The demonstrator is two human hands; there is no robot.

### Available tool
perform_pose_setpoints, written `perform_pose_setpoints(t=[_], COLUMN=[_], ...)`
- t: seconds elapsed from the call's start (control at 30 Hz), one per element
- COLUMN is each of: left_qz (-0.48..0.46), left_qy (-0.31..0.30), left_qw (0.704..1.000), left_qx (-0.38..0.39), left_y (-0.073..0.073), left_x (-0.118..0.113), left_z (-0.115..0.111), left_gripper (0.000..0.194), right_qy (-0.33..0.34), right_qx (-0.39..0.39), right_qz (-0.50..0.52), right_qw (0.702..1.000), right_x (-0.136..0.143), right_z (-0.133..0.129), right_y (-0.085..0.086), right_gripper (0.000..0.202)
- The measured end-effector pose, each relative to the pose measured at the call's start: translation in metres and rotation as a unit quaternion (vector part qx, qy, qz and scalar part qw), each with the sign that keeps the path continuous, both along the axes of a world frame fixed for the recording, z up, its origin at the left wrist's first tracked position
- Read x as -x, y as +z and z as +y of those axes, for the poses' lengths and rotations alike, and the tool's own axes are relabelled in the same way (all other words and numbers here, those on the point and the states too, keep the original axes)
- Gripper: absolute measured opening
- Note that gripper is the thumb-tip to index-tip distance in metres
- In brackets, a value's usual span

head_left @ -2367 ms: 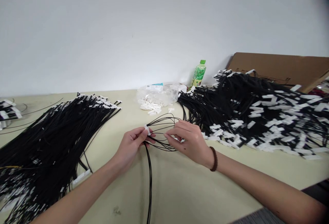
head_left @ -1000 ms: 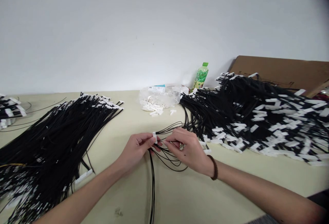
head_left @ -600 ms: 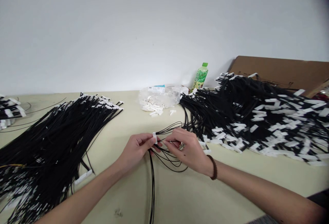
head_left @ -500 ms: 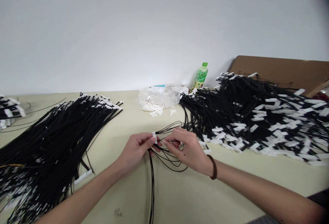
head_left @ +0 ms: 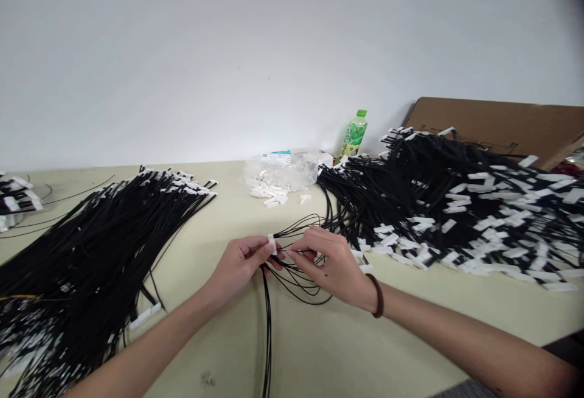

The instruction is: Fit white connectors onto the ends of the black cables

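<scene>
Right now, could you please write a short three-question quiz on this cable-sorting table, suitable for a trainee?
1. At which hand's wrist is the dark brown bracelet worn?
2. True or false: the left hand pinches a white connector.
3. What colour is the cap of the drink bottle by the wall? A) red B) green C) white

Key: 1. The right hand; 2. True; 3. B

cream table point(head_left: 360, 349), black cable heaps point(head_left: 104, 233), clear plastic bag point(head_left: 298, 170), white connectors point(head_left: 275, 201)
</scene>
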State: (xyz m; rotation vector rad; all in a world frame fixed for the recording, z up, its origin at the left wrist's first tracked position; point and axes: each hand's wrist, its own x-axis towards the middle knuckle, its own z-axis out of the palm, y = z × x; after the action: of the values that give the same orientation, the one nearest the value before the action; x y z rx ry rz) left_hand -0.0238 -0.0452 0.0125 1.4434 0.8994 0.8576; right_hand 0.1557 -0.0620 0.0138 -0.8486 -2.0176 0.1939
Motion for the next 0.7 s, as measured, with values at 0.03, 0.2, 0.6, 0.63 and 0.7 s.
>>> perform_pose_setpoints(t=[0.03, 0.2, 0.6, 0.63, 0.7], left_qz=[0.000, -0.004, -0.004, -0.003, 0.000], left_qy=[0.001, 0.007, 0.002, 0.004, 0.008], left_qw=[1.000, 1.000, 1.000, 1.000, 1.000], left_qx=[0.000, 0.006, 0.009, 0.008, 0.008], left_y=[0.0001, 0.0003, 0.0002, 0.0003, 0.0008], left_x=[-0.0001, -0.0008, 0.0000, -0.0002, -0.0006], left_z=[0.0000, 0.0001, -0.0002, -0.0002, -0.0003], left_gripper=[0.028, 0.028, 0.027, 0.028, 0.028], right_qy=[0.000, 0.005, 0.003, 0.004, 0.005], right_qx=[0.001, 0.001, 0.004, 0.004, 0.004], right_qz=[0.000, -0.001, -0.007, -0.007, -0.008], right_qw=[1.000, 1.000, 1.000, 1.000, 1.000], right_x=[0.0001, 0.0001, -0.0006, -0.0006, -0.0008], right_z=[-0.0001, -0.0006, -0.0003, -0.0002, 0.0000], right_y=[0.0001, 0.0008, 0.0000, 0.0001, 0.0001], right_gripper=[0.014, 0.015, 0.016, 0.016, 0.016])
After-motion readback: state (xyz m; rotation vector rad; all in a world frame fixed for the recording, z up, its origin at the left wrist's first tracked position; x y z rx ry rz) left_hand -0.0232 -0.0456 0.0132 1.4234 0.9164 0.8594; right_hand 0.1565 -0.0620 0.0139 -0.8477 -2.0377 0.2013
